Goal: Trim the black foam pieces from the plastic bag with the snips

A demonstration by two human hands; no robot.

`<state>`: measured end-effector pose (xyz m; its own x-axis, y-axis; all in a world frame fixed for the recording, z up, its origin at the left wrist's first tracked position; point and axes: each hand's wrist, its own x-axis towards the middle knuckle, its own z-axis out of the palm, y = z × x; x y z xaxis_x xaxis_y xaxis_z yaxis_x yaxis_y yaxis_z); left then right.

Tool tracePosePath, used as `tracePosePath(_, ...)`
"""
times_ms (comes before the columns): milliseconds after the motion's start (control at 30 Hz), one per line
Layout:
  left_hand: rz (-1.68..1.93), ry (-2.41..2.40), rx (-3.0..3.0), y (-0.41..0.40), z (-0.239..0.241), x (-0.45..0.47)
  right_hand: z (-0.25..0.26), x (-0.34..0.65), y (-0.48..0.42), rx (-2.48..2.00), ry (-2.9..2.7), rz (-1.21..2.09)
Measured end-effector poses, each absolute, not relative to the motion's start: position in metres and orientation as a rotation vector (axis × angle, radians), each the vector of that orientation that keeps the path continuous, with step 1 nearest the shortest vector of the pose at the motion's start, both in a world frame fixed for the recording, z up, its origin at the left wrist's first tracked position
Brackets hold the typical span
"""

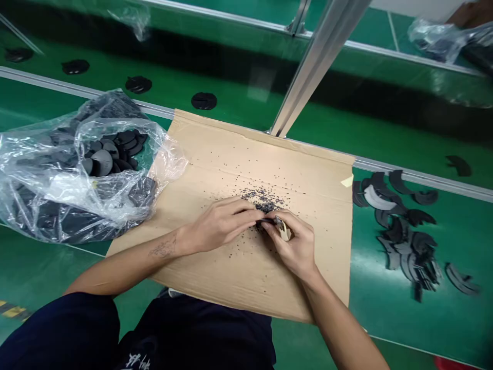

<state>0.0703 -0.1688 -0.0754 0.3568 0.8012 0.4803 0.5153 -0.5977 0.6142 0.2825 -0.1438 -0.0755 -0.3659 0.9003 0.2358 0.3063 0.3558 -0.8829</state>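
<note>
Head view, looking down: the left hand point(221, 223) is closed in a pinch, its fingertips gripping one end of a small black part point(267, 221). The right hand point(295, 245) meets it from the other side, fingers curled tight around a pale-handled tool point(285, 233) whose tip lies against the part; its working end is too small to make out. Both hands rest on a cardboard sheet point(231, 288), with the part held just above its middle. Black crumbs point(259, 196) are scattered on the sheet just beyond the fingers. To the left, a clear plastic bag point(46, 190) of black discs point(100, 160) overlaps the sheet's edge. To the right, crescent-shaped black pieces point(400, 236) lie heaped on the green tabletop point(370, 308). Beyond, more discs sit spaced out on a conveyor belt point(239, 103), behind a slanting aluminium post point(308, 72).
</note>
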Motion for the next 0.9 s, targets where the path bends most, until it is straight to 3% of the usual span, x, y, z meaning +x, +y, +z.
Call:
tracePosePath(133, 1.356, 1.119, 2.063, -0.1683, -0.0750, 0.0737, -0.0797, 0.2804, -0.1454, -0.843, -1.853, 0.871)
tracePosePath(400, 1.502, 0.959, 2.041, -0.1704, -0.0722, 0.0754, -0.0816, 0.2789, -0.1489, -0.722, -1.836, 0.890)
tracePosePath(900, 1.455, 0.967, 1.932, -0.1736, -0.0738, 0.0812, -0.0753, 0.2760, -0.1520, -0.832, -1.715, 1.099)
